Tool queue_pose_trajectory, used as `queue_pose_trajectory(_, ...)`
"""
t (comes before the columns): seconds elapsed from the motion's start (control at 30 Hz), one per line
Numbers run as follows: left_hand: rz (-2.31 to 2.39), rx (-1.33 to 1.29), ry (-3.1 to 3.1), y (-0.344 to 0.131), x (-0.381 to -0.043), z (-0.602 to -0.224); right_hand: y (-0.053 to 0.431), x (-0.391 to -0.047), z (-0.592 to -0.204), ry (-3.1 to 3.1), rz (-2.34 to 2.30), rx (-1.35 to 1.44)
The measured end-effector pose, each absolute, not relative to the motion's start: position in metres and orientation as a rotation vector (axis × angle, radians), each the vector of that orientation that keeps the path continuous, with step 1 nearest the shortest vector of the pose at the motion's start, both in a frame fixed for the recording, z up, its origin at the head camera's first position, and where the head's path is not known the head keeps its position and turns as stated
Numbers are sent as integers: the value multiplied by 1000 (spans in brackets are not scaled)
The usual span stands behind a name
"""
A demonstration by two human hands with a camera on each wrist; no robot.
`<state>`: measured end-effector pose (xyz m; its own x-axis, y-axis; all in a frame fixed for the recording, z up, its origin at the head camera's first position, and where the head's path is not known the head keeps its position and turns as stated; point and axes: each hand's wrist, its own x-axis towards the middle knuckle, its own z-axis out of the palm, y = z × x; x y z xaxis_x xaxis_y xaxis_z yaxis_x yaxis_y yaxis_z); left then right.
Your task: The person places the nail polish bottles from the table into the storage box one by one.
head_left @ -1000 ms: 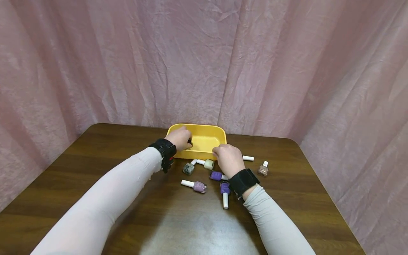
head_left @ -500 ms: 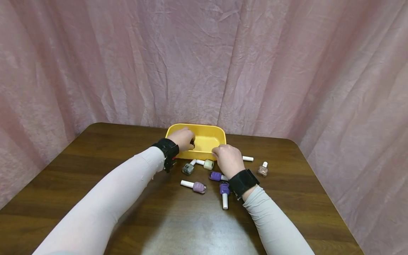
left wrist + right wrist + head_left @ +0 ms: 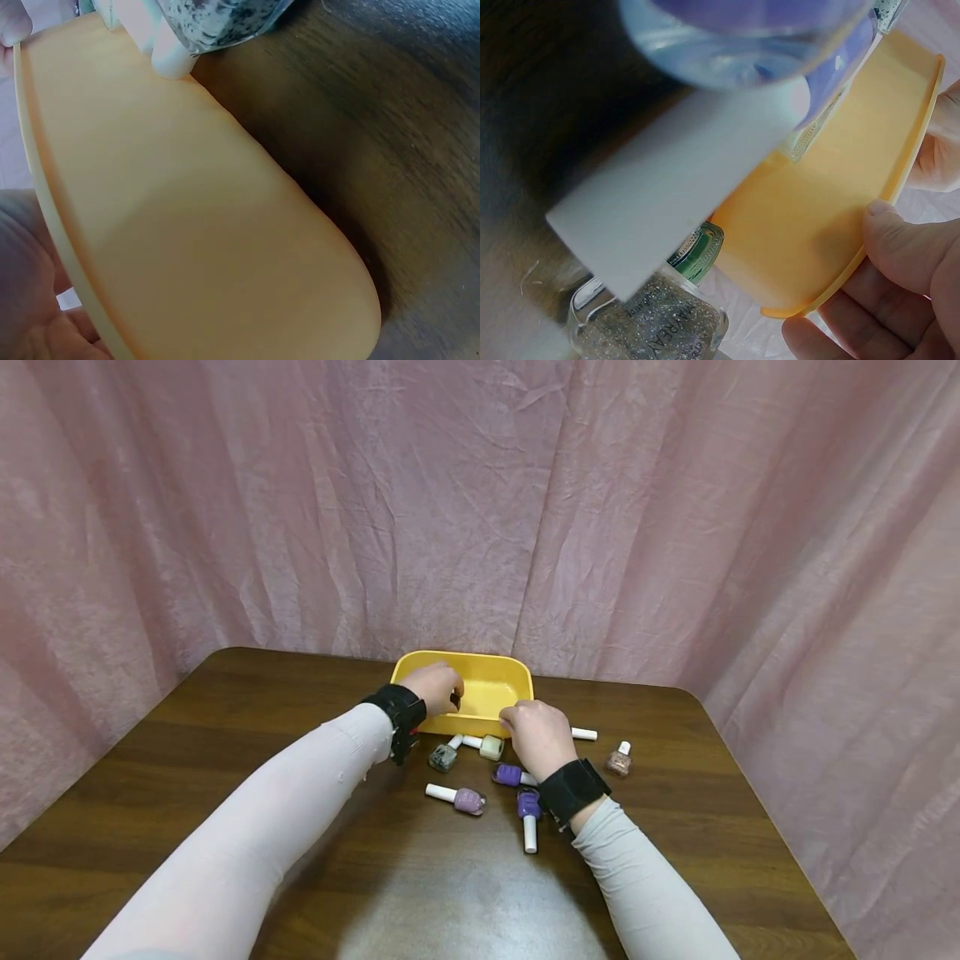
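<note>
A yellow plastic tray (image 3: 491, 692) stands at the far side of the table. My left hand (image 3: 435, 687) reaches over its near left rim and holds a small dark nail polish bottle (image 3: 455, 700) inside, mostly covered by the fingers. In the left wrist view a bit of white cap (image 3: 69, 299) shows between those fingers. My right hand (image 3: 540, 728) grips the tray's near right rim, thumb (image 3: 885, 225) outside and fingers inside. Close to the tray's front lie a grey speckled bottle (image 3: 443, 757) and a pale green bottle (image 3: 492, 747).
Nearer on the wooden table (image 3: 420, 893) lie a lilac bottle (image 3: 470, 801) and two purple bottles, one (image 3: 507, 774) partly behind the right wrist. A glittery bronze bottle (image 3: 618, 762) lies at right. Another white cap (image 3: 584, 734) sticks out past my right hand. A pink curtain (image 3: 465, 510) hangs behind.
My left hand has shifted slightly rightward inside the tray with the dark nail polish bottle. The right hand keeps its grip on the rim, and the bottles on the table have not moved.
</note>
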<state>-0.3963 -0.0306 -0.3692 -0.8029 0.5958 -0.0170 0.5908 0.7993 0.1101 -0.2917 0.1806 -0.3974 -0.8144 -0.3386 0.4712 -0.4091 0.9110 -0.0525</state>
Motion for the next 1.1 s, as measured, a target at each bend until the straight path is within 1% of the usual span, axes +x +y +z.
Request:
queue_pose_trajectory(0.2, 158, 963, 2925, -29, -401, -373, 181, -292, -398, -2610, 208, 543)
queue_pose_trajectory(0.53, 190, 878, 2925, -30, -408, -378, 181, -292, -397, -2610, 205, 542)
queue_pose_trajectory(0.9, 184, 871, 2962, -33, -401, -374, 181, -292, -397, -2608, 217, 546)
queue_pose_trajectory(1.1, 218, 888, 2998, -38, -405, -378, 181, -292, -398, -2597, 224, 549)
